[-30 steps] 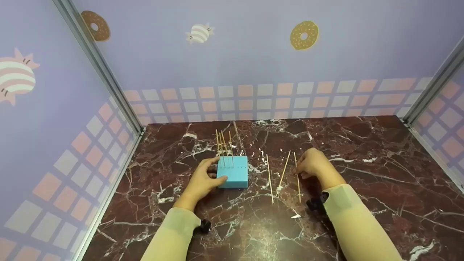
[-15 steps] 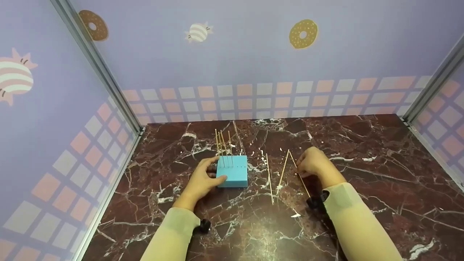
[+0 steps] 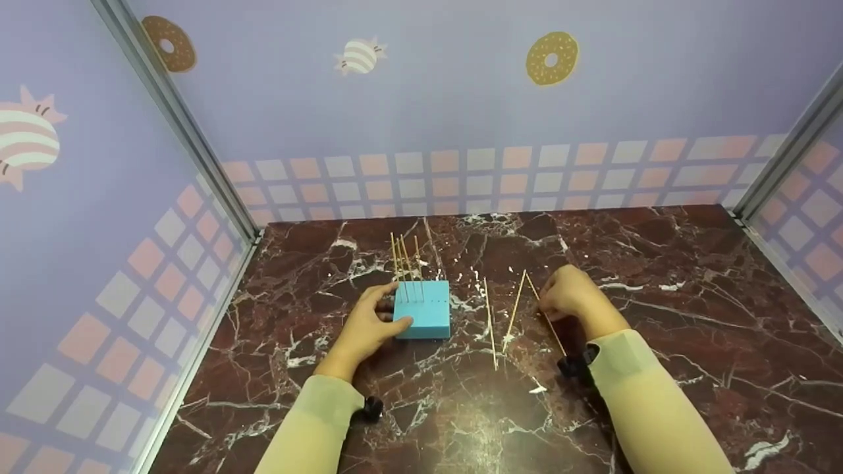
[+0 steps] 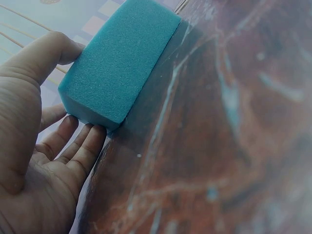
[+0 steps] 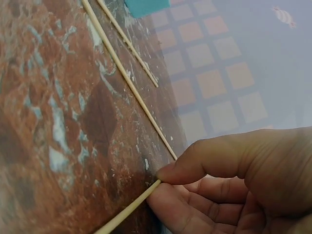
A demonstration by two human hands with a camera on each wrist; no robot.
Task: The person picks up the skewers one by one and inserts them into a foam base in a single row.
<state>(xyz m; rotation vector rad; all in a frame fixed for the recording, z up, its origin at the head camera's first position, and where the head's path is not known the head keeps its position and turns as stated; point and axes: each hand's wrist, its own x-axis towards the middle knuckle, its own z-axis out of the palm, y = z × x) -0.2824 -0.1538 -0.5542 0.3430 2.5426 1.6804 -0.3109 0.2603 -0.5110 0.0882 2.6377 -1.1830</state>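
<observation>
My left hand point(image 3: 361, 329) holds a light blue foam block point(image 3: 427, 322) by its left side, thumb over the top near the front corner. In the left wrist view, several fingertips point(image 4: 92, 134) touch the block's end. Several thin wooden skewers point(image 3: 404, 258) stand upright in its top, left of a row of small holes. At the right, my right hand point(image 3: 571, 294) pinches a wooden skewer point(image 5: 127, 210) between thumb and forefinger; it slants low over the tabletop. Two more skewers lie between the block and this hand: a middle one point(image 3: 515, 313) and a left one point(image 3: 490, 322).
Dark red marbled tabletop point(image 3: 691, 316) lies under everything, with small white crumbs point(image 3: 475, 280) scattered behind the skewers. Patterned lilac panels point(image 3: 454, 99) close off the back and sides. Black wrist straps point(image 3: 373, 409) sit at the cuffs.
The skewer at my right hand has turned, its near end swinging right toward the wrist and its far end meeting the middle skewer's tip. The left hand and block stay put.
</observation>
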